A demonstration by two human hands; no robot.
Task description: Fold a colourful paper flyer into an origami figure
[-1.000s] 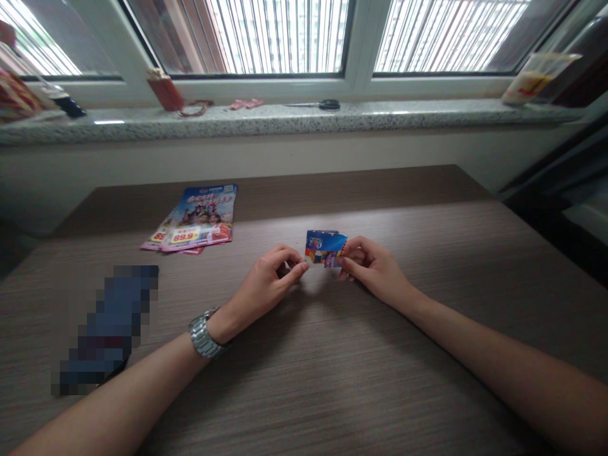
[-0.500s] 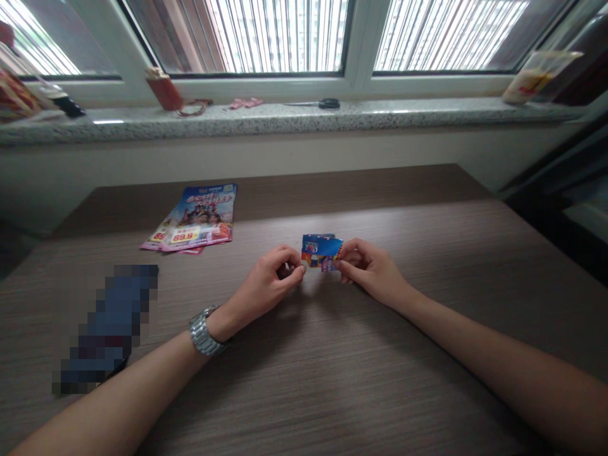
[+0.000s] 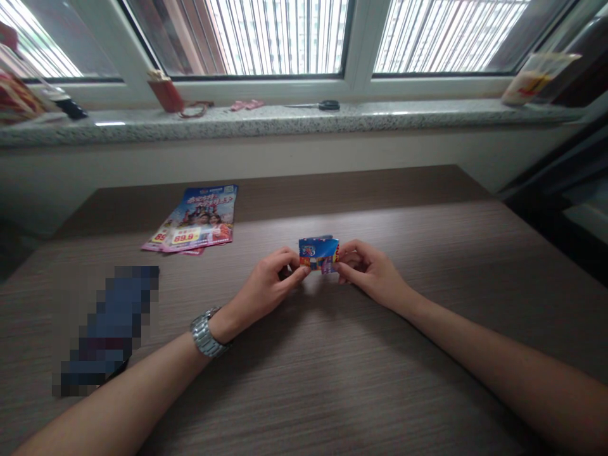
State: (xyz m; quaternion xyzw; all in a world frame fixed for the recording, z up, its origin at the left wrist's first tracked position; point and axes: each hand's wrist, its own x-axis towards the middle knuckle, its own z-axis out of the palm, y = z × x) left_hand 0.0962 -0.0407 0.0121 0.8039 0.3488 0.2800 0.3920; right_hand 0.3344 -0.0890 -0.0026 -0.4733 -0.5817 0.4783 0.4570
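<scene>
A small folded paper leaflet point(image 3: 317, 248), blue on top with orange and purple print below, is held just over the middle of the table. My left hand point(image 3: 279, 271), with a metal watch point(image 3: 207, 332) on its wrist, pinches the leaflet's left edge between thumb and fingers. At the opposite edge, my right hand point(image 3: 370, 266) grips it with the thumb in front and the fingers curled behind. Part of a second fold shows behind the front panel.
A stack of printed flyers point(image 3: 197, 218) lies at the table's back left. Nearer me on the left is a pixelated dark blue object point(image 3: 111, 326). Scissors point(image 3: 323, 105), a red container point(image 3: 166, 95) and a plastic cup point(image 3: 534, 79) sit on the stone windowsill point(image 3: 403, 117).
My left hand has closed onto the leaflet's left edge, where before it was just beside it. The leaflet has shifted slightly left and down. My right hand keeps its grip.
</scene>
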